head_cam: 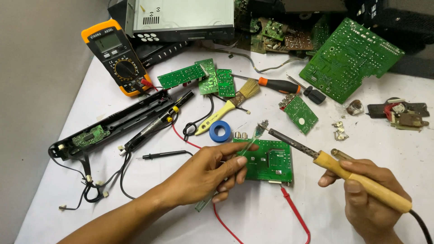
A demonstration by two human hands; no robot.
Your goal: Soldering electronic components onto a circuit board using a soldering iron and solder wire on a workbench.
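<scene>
- A small green circuit board [270, 161] lies flat on the white surface [253, 217], near the middle and between the two hands.
- The right hand [368, 199] grips the wooden handle of a soldering iron [334, 165], fingers closed around it; the dark metal tip points left and far, ending just above the board's far edge.
- The left hand [210, 174] pinches a thin clear-green stick [246, 147] between thumb and fingers, its upper end meeting the iron's tip (what sits on that end is too small to tell).
- A red lead [296, 212] runs along the surface under the left hand and curves near the board's near right corner.
- Just far of the board sit a blue tape roll [220, 131] and a yellow-handled brush [228, 107].
- Farther left lies a long black casing [115, 124], with an orange multimeter [115, 56] beyond it.
- An orange-handled screwdriver [278, 84] and a large green board [350, 58] lie to the far right.
</scene>
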